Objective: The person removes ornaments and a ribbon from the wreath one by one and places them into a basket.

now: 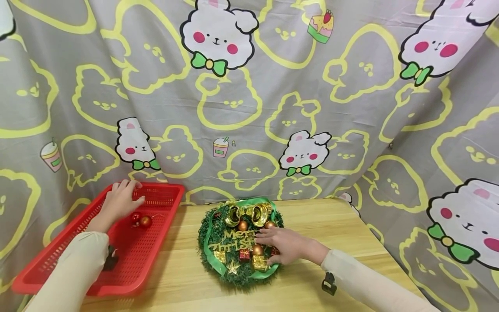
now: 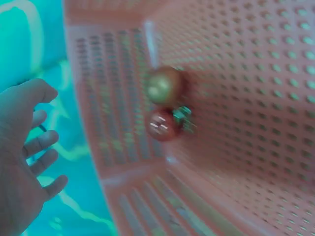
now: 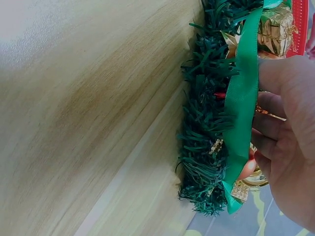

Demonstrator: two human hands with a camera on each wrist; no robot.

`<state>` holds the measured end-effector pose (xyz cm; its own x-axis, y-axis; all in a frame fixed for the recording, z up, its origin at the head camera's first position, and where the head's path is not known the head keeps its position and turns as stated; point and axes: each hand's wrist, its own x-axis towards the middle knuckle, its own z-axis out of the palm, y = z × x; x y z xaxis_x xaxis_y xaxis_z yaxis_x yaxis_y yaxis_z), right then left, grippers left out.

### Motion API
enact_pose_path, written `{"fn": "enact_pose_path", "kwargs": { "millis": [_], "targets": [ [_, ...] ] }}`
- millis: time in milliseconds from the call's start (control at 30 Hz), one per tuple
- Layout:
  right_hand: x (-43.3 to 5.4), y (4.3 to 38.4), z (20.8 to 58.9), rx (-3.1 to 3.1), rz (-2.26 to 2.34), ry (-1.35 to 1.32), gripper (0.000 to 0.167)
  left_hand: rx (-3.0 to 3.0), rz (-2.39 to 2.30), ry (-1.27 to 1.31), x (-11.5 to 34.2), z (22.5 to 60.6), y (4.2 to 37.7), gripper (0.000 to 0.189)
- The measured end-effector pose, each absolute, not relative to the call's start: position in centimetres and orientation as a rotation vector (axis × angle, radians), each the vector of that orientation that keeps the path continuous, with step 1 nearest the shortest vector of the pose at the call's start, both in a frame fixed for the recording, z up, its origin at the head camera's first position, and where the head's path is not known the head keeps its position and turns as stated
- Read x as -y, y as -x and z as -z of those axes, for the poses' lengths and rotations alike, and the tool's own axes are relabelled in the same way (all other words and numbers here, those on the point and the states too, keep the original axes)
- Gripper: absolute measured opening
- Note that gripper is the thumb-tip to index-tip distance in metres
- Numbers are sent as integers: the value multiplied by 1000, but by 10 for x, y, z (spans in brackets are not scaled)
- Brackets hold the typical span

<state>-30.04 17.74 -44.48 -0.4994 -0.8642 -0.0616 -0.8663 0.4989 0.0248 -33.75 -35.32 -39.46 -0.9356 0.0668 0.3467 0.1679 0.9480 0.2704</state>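
A round green Christmas wreath (image 1: 241,281) lies on the table, with gold bells (image 1: 260,215), small gift boxes (image 1: 244,255), "Merry Christmas" lettering (image 1: 234,247) and a green ribbon (image 3: 242,93). My right hand (image 1: 283,245) rests on its right side, fingers extended over the ornaments; the right wrist view shows the thumb near the ribbon. Over the far part of a red plastic basket (image 1: 177,197), my left hand (image 1: 121,200) hovers with loosely spread fingers, holding nothing. Inside lie a gold-orange bauble (image 1: 145,221) and a red bauble (image 2: 163,125), apart from that hand.
The basket stands on the left of the light wooden table (image 1: 319,216), with the wreath to its right. A grey curtain (image 1: 249,173) with cartoon prints hangs behind and along the sides. A small black device (image 1: 329,284) sits at the right wrist.
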Motion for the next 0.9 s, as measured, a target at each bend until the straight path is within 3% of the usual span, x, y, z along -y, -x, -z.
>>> {"fn": "enact_pose_path", "kwargs": {
  "millis": [467, 900],
  "targets": [
    [-180, 300, 446, -2678, -50, 1583, 71, 2557, 265, 561, 253, 337, 328, 38],
    [-178, 301, 446, -2672, -50, 1584, 71, 2420, 251, 880, 163, 332, 305, 44]
  ]
}}
